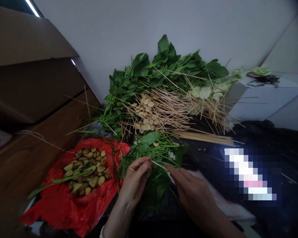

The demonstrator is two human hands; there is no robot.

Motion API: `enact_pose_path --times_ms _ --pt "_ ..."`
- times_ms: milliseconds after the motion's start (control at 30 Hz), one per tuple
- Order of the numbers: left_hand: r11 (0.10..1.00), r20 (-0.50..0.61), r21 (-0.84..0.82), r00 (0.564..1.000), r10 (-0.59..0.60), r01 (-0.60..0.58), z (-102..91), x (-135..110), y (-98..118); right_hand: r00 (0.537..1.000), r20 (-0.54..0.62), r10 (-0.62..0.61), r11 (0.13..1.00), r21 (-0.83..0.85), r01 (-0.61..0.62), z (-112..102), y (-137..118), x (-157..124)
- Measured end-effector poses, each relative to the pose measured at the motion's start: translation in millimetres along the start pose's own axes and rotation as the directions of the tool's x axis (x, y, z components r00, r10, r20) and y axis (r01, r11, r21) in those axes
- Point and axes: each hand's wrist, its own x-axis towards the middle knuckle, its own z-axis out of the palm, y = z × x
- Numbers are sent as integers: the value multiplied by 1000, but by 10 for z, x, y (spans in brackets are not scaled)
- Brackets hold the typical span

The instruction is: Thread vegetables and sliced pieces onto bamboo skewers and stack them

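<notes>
Head view, dim: the left hand (135, 180) pinches a thin wooden skewer (159, 164) between thumb and fingertips, its grip pressed together. The right hand (193, 195) sits beside it with fingers extended, the forefinger at the skewer's other end; whether that grip actually closes on the skewer is hard to tell in this light. The skewer lies just above a bunch of leafy greens (151, 148). Beyond lie a heap of loose skewers (169, 112) and round pale slices (145, 112). To the left, sliced yellow chunks (86, 168) sit on a red plastic bag (64, 211) beside the wooden surface (29, 165).
</notes>
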Motion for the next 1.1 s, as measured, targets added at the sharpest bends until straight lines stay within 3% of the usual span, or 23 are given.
enact_pose_path --times_ms 667,900,1100 --pt "998 -23 54 999 27 -26 -15 -22 -20 999 -30 -12 1000 -22 11 47 14 -53" --pt "982 -39 178 997 64 -56 -40 -10 -32 999 -38 -18 994 -111 14 64 -8 -74" --pt "987 -29 163 1000 7 -2 -83 9 -78 999 -34 -23 993 -113 19 89 -17 -69"
